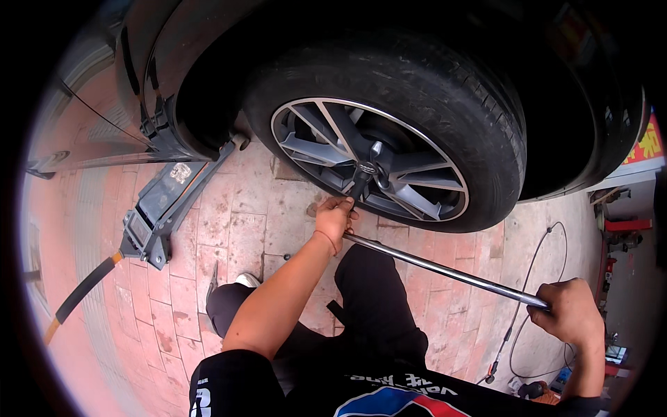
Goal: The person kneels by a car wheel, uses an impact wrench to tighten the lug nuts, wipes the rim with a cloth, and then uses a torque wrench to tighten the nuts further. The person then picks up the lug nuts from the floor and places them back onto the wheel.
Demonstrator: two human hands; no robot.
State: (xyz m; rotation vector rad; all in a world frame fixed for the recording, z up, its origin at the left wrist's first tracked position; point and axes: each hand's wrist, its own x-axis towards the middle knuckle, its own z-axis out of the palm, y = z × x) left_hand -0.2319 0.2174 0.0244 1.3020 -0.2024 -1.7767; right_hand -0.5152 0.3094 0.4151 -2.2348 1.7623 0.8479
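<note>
A car wheel with a silver and black alloy rim and black tyre fills the upper middle. My left hand is closed around the head end of a long chrome breaker bar, just below the wheel's hub. From there a dark socket reaches up to the rim near the centre cap. The chrome bar slopes down to the right. At its far end my right hand grips it in a fist. The fit of the socket on a bolt is hard to make out.
A grey floor jack with an orange and black handle stands at left under the black car body. Pink paving lies below. A thin black hose curls at right, near red tools and shelving.
</note>
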